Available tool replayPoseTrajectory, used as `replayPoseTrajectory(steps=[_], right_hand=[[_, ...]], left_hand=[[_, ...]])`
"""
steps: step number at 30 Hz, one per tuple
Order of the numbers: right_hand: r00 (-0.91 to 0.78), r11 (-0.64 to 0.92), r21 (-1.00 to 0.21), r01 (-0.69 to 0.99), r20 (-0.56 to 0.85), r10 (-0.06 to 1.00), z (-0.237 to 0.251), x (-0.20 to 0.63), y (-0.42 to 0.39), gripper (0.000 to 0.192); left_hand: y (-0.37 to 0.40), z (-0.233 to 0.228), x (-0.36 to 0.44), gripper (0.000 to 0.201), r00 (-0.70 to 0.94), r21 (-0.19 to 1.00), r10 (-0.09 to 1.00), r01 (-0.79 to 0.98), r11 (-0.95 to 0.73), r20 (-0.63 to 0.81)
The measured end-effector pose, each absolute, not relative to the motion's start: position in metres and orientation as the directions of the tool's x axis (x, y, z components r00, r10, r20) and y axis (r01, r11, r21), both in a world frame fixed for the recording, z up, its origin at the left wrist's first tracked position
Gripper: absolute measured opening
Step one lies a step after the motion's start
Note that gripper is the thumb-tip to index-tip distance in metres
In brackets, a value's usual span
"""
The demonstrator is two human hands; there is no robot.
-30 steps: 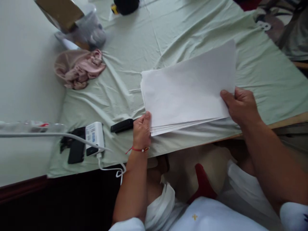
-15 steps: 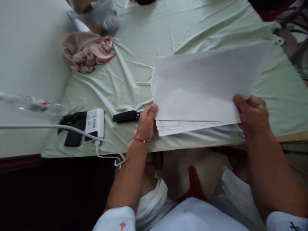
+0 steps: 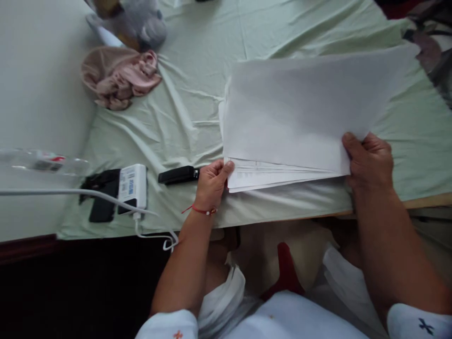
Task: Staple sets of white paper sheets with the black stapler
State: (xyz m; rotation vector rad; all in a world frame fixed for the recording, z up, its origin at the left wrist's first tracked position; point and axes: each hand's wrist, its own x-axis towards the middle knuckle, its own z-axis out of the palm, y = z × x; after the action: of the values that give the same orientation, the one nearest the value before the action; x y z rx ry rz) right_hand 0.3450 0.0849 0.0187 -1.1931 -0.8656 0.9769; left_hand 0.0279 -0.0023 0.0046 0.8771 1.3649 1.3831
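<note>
A stack of white paper sheets (image 3: 296,108) is held between my two hands over the green cloth. My left hand (image 3: 213,181), with a red string bracelet on the wrist, pinches the stack's near left corner, thumb on top. On the opposite side my right hand (image 3: 370,160) grips the near right edge, its thumb lying on the top sheet. The sheets fan apart along the near edge, wider at the left, and faint print shows on the lower ones. Just left of my left hand lies a black stapler (image 3: 178,175), its right end partly hidden by the fingers.
Left on the green cloth (image 3: 183,103) are a white box-like device (image 3: 133,186) with a white cable (image 3: 88,191), a black phone (image 3: 102,207) and a clear plastic bottle (image 3: 45,161). A crumpled pink cloth (image 3: 122,80) and a grey bag (image 3: 148,23) lie farther back.
The top sheet's near edge has lifted away at the left, so the fan has widened and more printed sheets show. My left thumb now lies over the lower sheets. The view has shifted slightly.
</note>
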Motion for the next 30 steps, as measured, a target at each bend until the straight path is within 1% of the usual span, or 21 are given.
replayPoseTrajectory(steps=[2, 5, 8, 11, 14, 16, 17, 19, 22, 24, 25, 27, 30], right_hand=[[0.335, 0.069, -0.987, -0.144, 0.017, 0.942, 0.018, 0.345, 0.084, 0.013], [0.315, 0.056, -0.986, -0.154, 0.005, 0.949, 0.018, 0.348, 0.082, 0.013], [0.303, 0.065, -0.978, -0.198, 0.001, 0.953, 0.016, 0.353, 0.084, 0.02], [0.253, 0.06, -0.973, -0.222, 0.002, 0.967, 0.013, 0.358, 0.088, 0.028], [0.245, 0.144, -0.972, -0.185, 0.096, 0.965, 0.012, 0.359, 0.089, 0.03], [0.251, 0.214, -0.966, -0.148, 0.173, 0.952, 0.013, 0.358, 0.088, 0.026], [0.25, 0.232, -0.965, -0.125, 0.195, 0.948, 0.014, 0.357, 0.087, 0.021], [0.242, 0.228, -0.972, -0.051, 0.209, 0.948, 0.018, 0.357, 0.085, 0.009], [0.231, 0.182, -0.981, 0.06, 0.192, 0.954, 0.021, 0.361, 0.082, 0.016], [0.234, 0.176, -0.983, 0.047, 0.182, 0.955, 0.022, 0.365, 0.083, 0.015], [0.228, 0.168, -0.985, 0.04, 0.173, 0.958, 0.022, 0.367, 0.085, 0.02], [0.192, 0.119, -0.99, 0.075, 0.132, 0.973, 0.022, 0.37, 0.087, 0.035], [0.17, 0.065, -0.984, 0.165, 0.093, 0.981, 0.022, 0.372, 0.091, 0.042]], left_hand=[[-0.001, 0.005, 0.029, 0.046, -0.293, 0.984, 0.948, -0.158, 0.083, -0.127], [0.001, 0.007, 0.032, 0.045, -0.278, 0.975, 0.951, -0.208, 0.076, -0.133], [0.003, 0.008, 0.032, 0.043, -0.261, 0.973, 0.956, -0.218, 0.076, -0.133], [0.006, 0.011, 0.028, 0.036, -0.248, 0.983, 0.967, -0.184, 0.018, -0.065], [0.013, 0.014, 0.022, 0.039, -0.239, 0.989, 0.97, -0.13, -0.07, 0.037], [0.019, 0.015, 0.02, 0.046, -0.262, 0.991, 0.962, -0.08, -0.104, 0.08], [0.023, 0.014, 0.019, 0.049, -0.278, 0.991, 0.955, -0.056, -0.121, 0.101], [0.03, 0.013, 0.019, 0.053, -0.304, 0.986, 0.94, -0.015, -0.166, 0.153], [0.035, 0.011, 0.019, 0.046, -0.34, 0.979, 0.918, 0.053, -0.199, 0.205], [0.037, 0.011, 0.019, 0.037, -0.393, 0.975, 0.892, 0.087, -0.205, 0.222], [0.037, 0.011, 0.018, 0.036, -0.418, 0.971, 0.877, 0.095, -0.219, 0.239], [0.038, 0.011, 0.017, 0.039, -0.446, 0.96, 0.851, 0.098, -0.261, 0.277], [0.039, 0.011, 0.015, 0.041, -0.458, 0.966, 0.851, 0.098, -0.238, 0.256]])
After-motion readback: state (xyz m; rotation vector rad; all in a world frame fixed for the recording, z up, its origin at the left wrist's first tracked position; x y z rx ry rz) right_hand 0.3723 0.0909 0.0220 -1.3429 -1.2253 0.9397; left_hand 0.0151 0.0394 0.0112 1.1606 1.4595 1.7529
